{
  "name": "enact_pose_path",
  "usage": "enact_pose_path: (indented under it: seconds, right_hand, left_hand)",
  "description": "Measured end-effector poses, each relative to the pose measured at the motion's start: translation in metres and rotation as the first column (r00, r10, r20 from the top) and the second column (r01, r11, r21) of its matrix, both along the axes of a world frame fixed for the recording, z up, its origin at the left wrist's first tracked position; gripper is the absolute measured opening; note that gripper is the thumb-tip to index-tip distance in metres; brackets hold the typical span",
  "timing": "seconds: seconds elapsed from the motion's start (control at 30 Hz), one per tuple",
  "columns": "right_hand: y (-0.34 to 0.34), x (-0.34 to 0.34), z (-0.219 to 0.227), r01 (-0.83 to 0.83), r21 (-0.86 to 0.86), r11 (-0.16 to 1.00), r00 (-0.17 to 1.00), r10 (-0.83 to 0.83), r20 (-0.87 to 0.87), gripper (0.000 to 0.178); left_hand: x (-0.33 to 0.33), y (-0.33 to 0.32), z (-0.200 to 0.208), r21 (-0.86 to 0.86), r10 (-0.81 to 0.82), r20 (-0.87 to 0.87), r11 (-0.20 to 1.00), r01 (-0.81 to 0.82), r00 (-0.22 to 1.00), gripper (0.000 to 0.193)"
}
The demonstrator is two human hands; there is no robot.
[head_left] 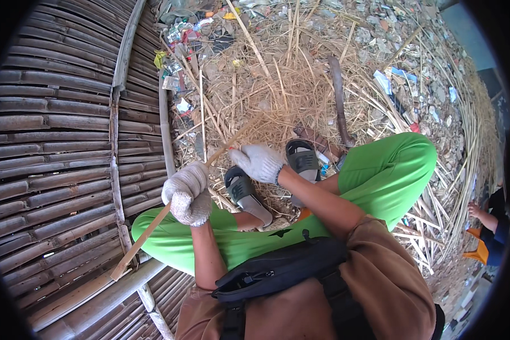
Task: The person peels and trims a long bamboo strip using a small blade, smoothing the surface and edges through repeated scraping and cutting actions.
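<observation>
My left hand point(187, 194), in a white knitted glove, is wrapped round a long, flat bamboo strip point(144, 237). The strip slants from the lower left, through my fist, up toward the straw-covered ground. My right hand point(259, 162), gloved the same way, points left with its fingers stretched out beside the strip's upper part. Whether those fingertips touch the strip, I cannot tell. Beyond my right foot lies a long, dark, curved tool or stick point(339, 99); its kind is unclear.
A bamboo slat wall point(56, 139) rises on my left. Straw and bamboo shavings point(277, 85) cover the ground, mixed with litter point(190, 34). My sandalled feet point(246, 190) are between my bent green-clad knees. Long thin strips point(464, 164) lie at right, near another person's hand point(483, 214).
</observation>
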State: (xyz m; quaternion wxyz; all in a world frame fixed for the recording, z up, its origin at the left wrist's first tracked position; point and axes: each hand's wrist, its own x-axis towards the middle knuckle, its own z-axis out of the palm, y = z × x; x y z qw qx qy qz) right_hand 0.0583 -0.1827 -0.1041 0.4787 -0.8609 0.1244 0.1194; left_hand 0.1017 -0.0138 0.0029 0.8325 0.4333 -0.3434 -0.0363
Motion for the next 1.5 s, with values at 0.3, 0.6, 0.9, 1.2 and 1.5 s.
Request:
enact_pose_path:
  seconds: [0.3, 0.6, 0.9, 1.2, 1.5]
  right_hand:
    - [-0.02, 0.01, -0.018, 0.012, -0.015, 1.0, 1.0, -0.012, -0.029, 0.079]
    - [-0.03, 0.015, -0.064, 0.025, 0.012, 1.0, 0.998, -0.024, -0.052, 0.079]
    - [-0.017, 0.015, -0.033, -0.046, 0.094, 0.994, 0.996, 0.053, -0.073, 0.082]
    - [-0.017, 0.023, -0.028, -0.054, 0.042, 0.998, 0.999, 0.053, 0.012, 0.078]
    - [-0.013, 0.036, -0.041, -0.026, -0.017, 1.0, 0.999, 0.027, 0.023, 0.076]
  left_hand:
    - [-0.001, -0.001, 0.001, 0.013, -0.022, 0.024, 1.0, 0.022, 0.999, 0.04]
    - [0.005, 0.0, 0.0, 0.027, -0.031, 0.025, 0.999, 0.03, 0.999, 0.04]
    - [0.013, 0.004, -0.001, 0.007, -0.016, 0.008, 1.0, 0.016, 1.0, 0.04]
    - [0.021, 0.014, -0.007, -0.014, 0.002, 0.017, 1.0, -0.002, 1.0, 0.039]
    - [0.025, 0.022, -0.012, -0.048, 0.064, 0.007, 0.997, -0.064, 0.998, 0.039]
